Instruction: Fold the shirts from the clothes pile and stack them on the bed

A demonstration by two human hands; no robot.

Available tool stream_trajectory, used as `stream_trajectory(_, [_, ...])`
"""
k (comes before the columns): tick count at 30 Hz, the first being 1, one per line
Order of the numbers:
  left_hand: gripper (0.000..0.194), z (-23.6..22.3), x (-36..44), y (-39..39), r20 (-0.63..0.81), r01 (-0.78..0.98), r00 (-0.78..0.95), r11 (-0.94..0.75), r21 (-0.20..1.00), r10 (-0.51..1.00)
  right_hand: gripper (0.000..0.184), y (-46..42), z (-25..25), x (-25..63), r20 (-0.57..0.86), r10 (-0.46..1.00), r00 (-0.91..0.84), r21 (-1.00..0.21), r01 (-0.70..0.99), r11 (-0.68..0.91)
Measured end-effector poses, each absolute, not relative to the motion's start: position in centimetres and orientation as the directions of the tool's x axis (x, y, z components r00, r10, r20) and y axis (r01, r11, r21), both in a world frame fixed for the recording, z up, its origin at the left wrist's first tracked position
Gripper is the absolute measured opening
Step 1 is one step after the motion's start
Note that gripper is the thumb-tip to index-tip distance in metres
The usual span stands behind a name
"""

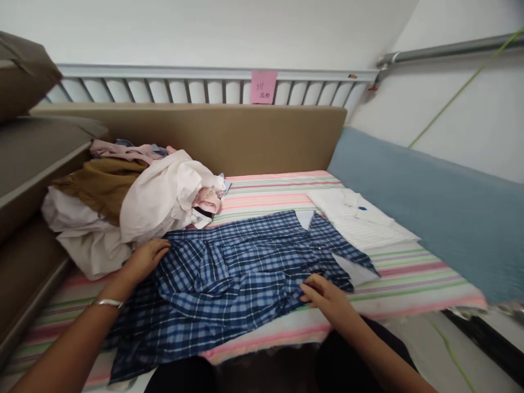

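Striped cloth (276,190) (part-hidden) under shirt (241,267)

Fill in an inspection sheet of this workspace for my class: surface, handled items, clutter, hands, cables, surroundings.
Surface: striped cloth, visible around the garments.
Handled items: blue plaid shirt, spread out with creases.
Clutter: heap of clothes at the left; white garment lying flat at the right, partly beside the shirt.
Hands: left hand at the shirt's left edge; right hand at its near edge, toward the right; grip unclear for both.
Cables: thin green cord across the wall at upper right; whether it is electrical cannot be told.
Surroundings: tan panel and white radiator behind, pink note on the radiator; blue panel at right.
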State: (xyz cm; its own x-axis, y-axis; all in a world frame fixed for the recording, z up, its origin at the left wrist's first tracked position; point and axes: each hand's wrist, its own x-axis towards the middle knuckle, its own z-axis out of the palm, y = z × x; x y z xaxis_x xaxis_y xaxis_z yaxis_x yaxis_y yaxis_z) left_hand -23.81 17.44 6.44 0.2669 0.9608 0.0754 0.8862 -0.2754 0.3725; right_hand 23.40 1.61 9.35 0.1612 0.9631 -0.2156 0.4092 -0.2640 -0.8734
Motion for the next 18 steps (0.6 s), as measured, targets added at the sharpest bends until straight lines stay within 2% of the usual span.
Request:
stream_trajectory(2, [0.04,6.0,-24.0,16.6,0.099,0.87,0.274,-0.291,0.399,0.957,0.02,1.9,8.8,24.3,-0.134,0.972,0.193,-0.862,0.462,-0.21])
stream_trajectory(5, [0.043,4.9,-24.7,15.7,0.097,0.876,0.295,-0.31,0.37,0.951,0.05,2.6,8.7,25.2,0.017,0.982,0.186,-0.78,0.617,-0.103])
stream_trajectory(7, [0.054,4.6,-25.0,15.4,0.104,0.886,0.293,-0.311,0.343,0.95,0.065,3.1,9.0,25.3,0.058,0.996,0.064,-0.686,0.728,-0.006])
stream_trajectory(9, [0.062,4.8,-24.9,15.1,0.077,0.899,0.281,-0.291,0.327,0.957,0.062,3.6,9.4,25.0,0.029,0.997,-0.075,-0.6,0.797,0.078])
stream_trajectory(11, [0.066,5.3,-24.4,14.7,0.009,0.914,0.263,-0.252,0.318,0.965,0.044,3.6,10.0,24.5,-0.019,0.989,-0.146,-0.568,0.816,0.109])
stream_trajectory(14, [0.066,5.7,-23.6,13.8,-0.074,0.934,0.22,-0.188,0.305,0.973,0.018,2.8,11.8,23.9,-0.017,0.984,-0.175,-0.687,0.717,0.116])
stream_trajectory(16, [0.065,5.6,-23.3,13.3,-0.083,0.939,0.202,-0.169,0.299,0.976,0.019,2.2,13.1,23.8,-0.08,0.98,-0.179,-0.832,0.554,0.033])
stream_trajectory(18, [0.066,5.5,-23.3,13.0,-0.084,0.94,0.198,-0.165,0.297,0.976,0.029,1.7,14.0,23.7,-0.218,0.966,-0.141,-0.933,0.32,-0.164])
